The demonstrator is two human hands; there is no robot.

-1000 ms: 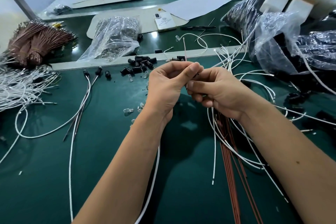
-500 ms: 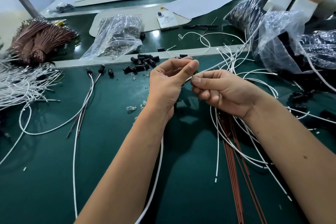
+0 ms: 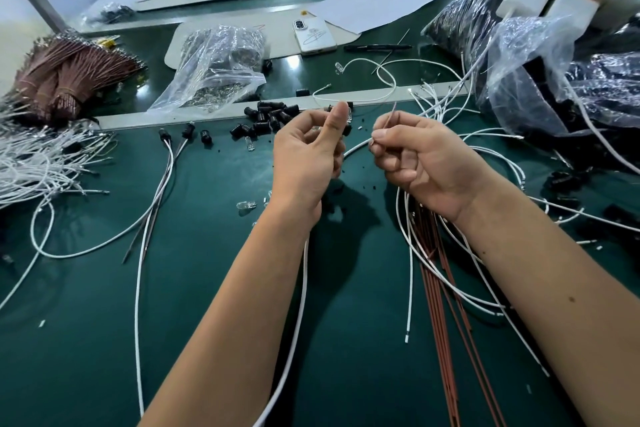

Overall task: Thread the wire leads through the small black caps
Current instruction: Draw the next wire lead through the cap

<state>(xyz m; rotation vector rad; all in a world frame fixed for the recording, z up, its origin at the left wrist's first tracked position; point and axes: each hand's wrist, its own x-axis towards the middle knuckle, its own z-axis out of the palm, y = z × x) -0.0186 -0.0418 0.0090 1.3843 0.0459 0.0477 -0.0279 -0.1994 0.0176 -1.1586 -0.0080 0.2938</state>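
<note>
Lead tip and cap held apart, not yet threaded.

I see my right hand [image 3: 426, 163] pinching a thin brown lead [image 3: 390, 116] between thumb and forefinger, its long axis rising up and away, tip free. My left hand [image 3: 308, 152], just to the left, has fingers curled with the thumb pressed over something small; I cannot tell whether it is a cap. A white wire [image 3: 294, 305] trails from it toward me. Loose black caps [image 3: 266, 116] lie just beyond on the green mat [image 3: 194, 288].
</note>
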